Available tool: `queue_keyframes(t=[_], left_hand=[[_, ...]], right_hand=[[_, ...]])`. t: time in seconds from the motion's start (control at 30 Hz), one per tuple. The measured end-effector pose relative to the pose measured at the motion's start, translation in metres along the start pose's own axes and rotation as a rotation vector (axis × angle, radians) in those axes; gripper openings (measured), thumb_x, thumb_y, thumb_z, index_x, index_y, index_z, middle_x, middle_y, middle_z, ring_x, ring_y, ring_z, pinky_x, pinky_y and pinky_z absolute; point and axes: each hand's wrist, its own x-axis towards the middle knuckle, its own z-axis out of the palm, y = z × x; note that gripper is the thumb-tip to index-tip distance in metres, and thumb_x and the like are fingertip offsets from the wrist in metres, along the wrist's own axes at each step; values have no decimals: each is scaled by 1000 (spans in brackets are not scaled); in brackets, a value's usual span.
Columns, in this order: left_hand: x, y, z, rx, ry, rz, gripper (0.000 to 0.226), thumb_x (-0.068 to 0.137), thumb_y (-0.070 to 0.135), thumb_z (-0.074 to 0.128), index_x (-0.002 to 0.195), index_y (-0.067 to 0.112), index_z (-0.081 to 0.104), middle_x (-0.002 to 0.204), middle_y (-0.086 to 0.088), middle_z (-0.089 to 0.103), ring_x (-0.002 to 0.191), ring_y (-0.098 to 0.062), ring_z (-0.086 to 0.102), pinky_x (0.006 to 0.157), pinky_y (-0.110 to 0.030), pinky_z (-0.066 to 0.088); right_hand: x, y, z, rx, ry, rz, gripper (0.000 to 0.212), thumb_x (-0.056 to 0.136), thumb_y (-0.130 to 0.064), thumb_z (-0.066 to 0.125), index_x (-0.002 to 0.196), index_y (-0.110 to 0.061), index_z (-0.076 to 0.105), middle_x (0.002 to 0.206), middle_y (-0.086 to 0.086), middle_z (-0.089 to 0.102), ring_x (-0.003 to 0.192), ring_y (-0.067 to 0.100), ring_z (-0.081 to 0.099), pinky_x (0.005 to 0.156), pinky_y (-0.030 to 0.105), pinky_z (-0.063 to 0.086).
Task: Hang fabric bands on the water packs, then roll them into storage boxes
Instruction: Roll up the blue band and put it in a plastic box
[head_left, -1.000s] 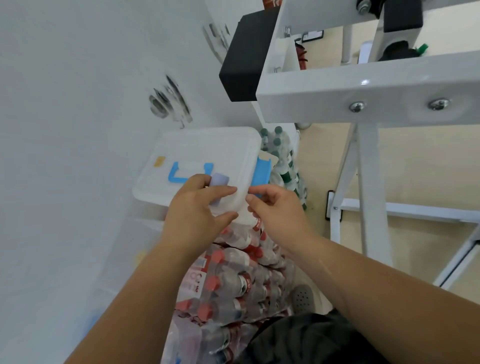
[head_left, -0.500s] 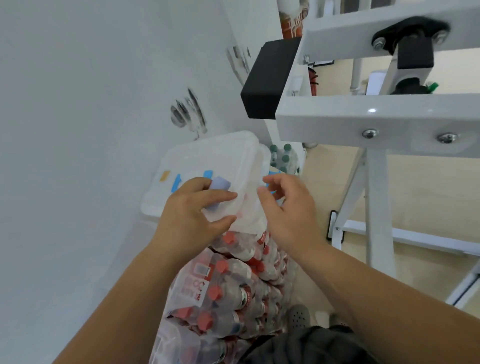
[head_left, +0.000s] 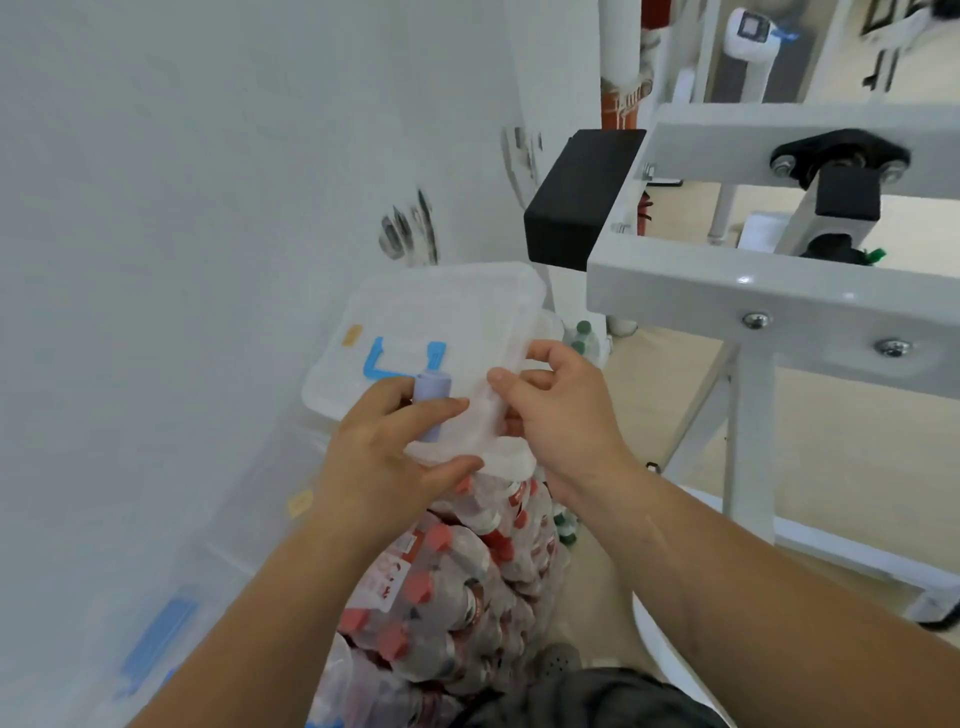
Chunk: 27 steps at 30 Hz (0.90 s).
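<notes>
In the head view, a rolled lavender fabric band (head_left: 432, 402) is gripped upright in the curled fingers of the left hand (head_left: 384, 457); the near corner of a translucent storage box (head_left: 363, 374) is caught between that hand's forefinger and thumb, apparently so that the box is steadied without the roll being put down; the right hand (head_left: 561, 415) is closed on the right edge of the lid (head_left: 457, 312), thumb on top and fingers hooked beneath, a hold suited to prising it up; whether the lid is already unlatched cannot be told; its blue handle (head_left: 400, 358) lies flat on top; the box is perched on stacked water packs (head_left: 457, 571) with red caps, shrink-wrapped and piled against the wall (head_left: 182, 208); no band is seen hanging on them; the band is judged ready for stowing once the lid is raised; a white metal frame (head_left: 727, 291) stands just to the right, leaving little room for the right elbow; a second box (head_left: 156, 634) with a blue latch is seen low on the left, blurred.
</notes>
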Motion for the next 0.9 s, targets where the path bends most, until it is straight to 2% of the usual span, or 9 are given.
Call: queue_keyframes(t=[0.1,0.23,0.33,0.47,0.57,0.63,0.73,0.83,0.9], left_hand=[[-6,9,-12,-32,60,27,54,57,35,96,105,18,78,104,-3,64,92,-7,55,78,-7,44],[-15,27,-35,-48,86,85,52,64,48,86,103,16,78,103,-5,64,88,-16,60,73,-18,49],[-28,32,-50,-11,94,50,52,65,52,83,103,17,78,102,-5,65,87,-17,61,72,-20,49],[-59,28,-68,36,59,-50,52,64,54,82,105,22,78,104,1,64,91,-12,60,76,-15,48],[-90,19,-83,74,47,-135,55,62,60,80,105,26,78,105,4,64,92,-12,61,75,-21,53],[-109,11,-89,100,41,-204,58,60,65,77,105,29,77,107,5,63,92,-10,60,75,-24,54],[-134,-4,-89,140,9,-358,64,58,74,69,106,33,77,107,8,63,89,-7,58,74,-24,54],[-150,-22,-80,158,-57,-474,63,56,78,68,104,37,76,103,11,63,83,-7,57,72,-19,50],[-160,-37,-77,121,-50,-545,55,58,68,80,102,35,77,98,10,61,79,-8,55,70,-14,43]], right_hand=[[-15,-9,-4,23,-32,-32,26,94,-11,71,119,-12,62,86,15,78,84,37,75,72,47,65],[-30,-19,-11,121,-128,-26,20,95,-4,68,114,-9,66,81,12,78,69,21,73,57,32,59],[-31,-20,-10,116,-232,46,21,94,-3,68,115,-7,67,86,16,78,67,24,70,53,30,57],[-29,-13,5,25,-410,144,22,94,-3,67,115,-7,70,96,19,78,72,26,69,62,36,57],[-30,-2,23,-34,-559,227,24,95,-2,65,118,-2,70,102,22,77,81,31,65,66,35,55],[-31,7,37,-71,-654,285,25,95,-1,63,119,-1,71,96,18,77,78,30,65,61,32,55],[-30,24,64,-148,-739,354,23,97,2,59,116,-4,71,82,8,77,58,14,69,47,22,53],[-25,44,85,-307,-710,331,20,97,-1,63,109,-10,76,86,9,79,67,21,72,55,31,59],[-22,61,97,-519,-573,208,15,94,-8,70,97,-19,78,89,11,79,78,28,72,68,44,62]])
